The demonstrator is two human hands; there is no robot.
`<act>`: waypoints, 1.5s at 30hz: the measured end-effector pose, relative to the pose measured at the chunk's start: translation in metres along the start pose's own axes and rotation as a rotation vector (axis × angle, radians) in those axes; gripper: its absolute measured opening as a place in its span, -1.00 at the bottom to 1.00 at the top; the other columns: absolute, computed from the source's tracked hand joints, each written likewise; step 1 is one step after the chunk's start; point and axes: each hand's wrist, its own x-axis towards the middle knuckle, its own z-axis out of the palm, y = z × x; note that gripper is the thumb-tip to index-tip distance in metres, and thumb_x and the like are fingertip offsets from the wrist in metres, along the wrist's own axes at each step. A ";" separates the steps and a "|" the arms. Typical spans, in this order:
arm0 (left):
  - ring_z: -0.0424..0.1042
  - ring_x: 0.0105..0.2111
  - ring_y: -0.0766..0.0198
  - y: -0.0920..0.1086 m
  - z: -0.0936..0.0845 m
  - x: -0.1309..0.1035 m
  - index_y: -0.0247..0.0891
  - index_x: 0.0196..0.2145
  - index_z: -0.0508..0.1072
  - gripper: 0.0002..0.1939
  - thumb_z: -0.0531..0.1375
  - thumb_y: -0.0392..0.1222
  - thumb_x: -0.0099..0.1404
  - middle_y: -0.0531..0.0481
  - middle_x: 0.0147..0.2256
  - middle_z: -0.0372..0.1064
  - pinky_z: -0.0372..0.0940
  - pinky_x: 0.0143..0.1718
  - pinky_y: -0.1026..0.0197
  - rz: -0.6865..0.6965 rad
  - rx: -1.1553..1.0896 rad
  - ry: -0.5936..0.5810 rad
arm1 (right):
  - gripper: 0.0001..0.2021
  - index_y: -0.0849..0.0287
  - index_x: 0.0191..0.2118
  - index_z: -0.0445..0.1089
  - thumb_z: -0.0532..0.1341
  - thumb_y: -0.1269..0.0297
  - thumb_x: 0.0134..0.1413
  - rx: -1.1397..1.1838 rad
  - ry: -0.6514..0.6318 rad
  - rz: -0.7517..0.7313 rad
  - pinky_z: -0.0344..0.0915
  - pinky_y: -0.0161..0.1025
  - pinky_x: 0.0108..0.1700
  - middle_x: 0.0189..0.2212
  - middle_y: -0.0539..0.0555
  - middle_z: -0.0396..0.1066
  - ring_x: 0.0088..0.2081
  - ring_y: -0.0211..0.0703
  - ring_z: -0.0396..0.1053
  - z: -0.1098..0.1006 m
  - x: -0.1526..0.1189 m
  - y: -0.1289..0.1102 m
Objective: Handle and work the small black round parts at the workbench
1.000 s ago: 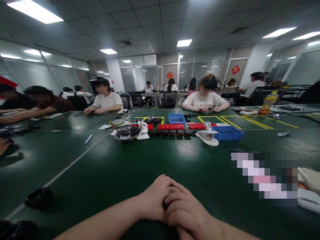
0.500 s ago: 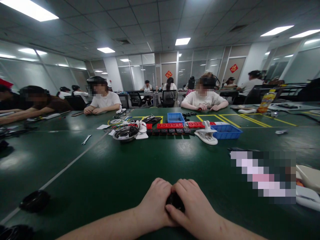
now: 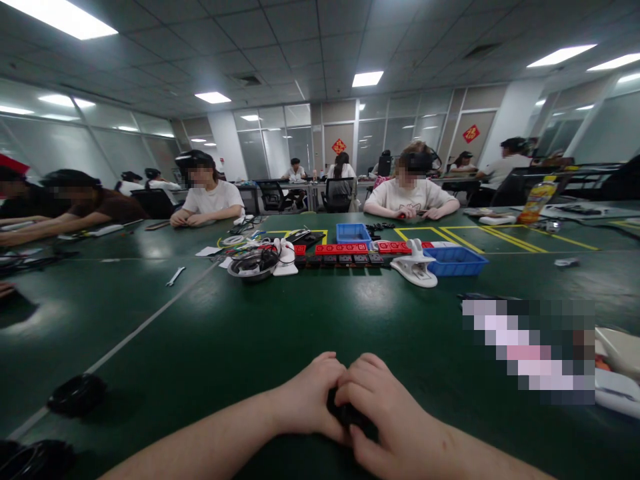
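Note:
In front of me at the table's near side, my left hand and my right hand meet around a black object. Fingers of both hands curl over it, so most of it is hidden and its exact kind cannot be made out. My left hand grips its left side, with the thumb low behind it. The right fingers bend over its top, and the right thumb lies along its lower right. Off to the left lie a black cable coil and a second dark coil, cut by the frame's edge.
Ahead on the green table stand red power strips, a metal bowl, a white clip and a blue tray. A wrench lies left. Blurred-out items lie right. Co-workers sit opposite and left.
My right fingers have shifted over the black object and the right thumb has moved lower, so more black shows between the hands. The view has shifted slightly.

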 end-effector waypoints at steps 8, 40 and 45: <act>0.34 -0.18 0.12 0.005 -0.003 0.001 -0.14 -0.21 0.37 -0.55 0.28 -0.02 -0.09 0.08 -0.24 0.36 -0.17 0.12 -0.15 0.008 -0.025 -0.055 | -0.79 0.10 -0.53 0.23 -0.09 0.45 -0.11 0.043 -0.020 -0.250 0.02 -0.11 0.09 -0.54 -0.03 0.35 -0.32 -0.24 0.33 0.002 -0.002 -0.006; 0.31 -0.29 0.20 0.012 0.005 -0.001 -0.23 -0.34 0.32 -0.62 0.31 -0.10 -0.14 0.05 -0.34 0.32 -0.07 0.11 -0.02 -0.140 0.115 0.111 | -0.89 0.18 -0.37 0.23 0.12 0.32 -0.11 -0.137 0.032 0.279 0.09 -0.14 -0.22 -0.38 0.04 0.25 -0.32 -0.14 0.14 0.012 -0.001 0.004; 0.33 -0.27 0.22 0.003 0.003 -0.001 -0.20 -0.35 0.33 -0.64 0.32 -0.12 -0.13 0.11 -0.35 0.32 -0.09 0.12 0.01 -0.033 0.075 0.024 | -0.84 0.18 -0.41 0.23 0.02 0.42 -0.25 -0.035 0.074 0.038 0.12 -0.18 -0.23 -0.41 0.05 0.26 -0.33 -0.17 0.17 0.011 -0.003 0.003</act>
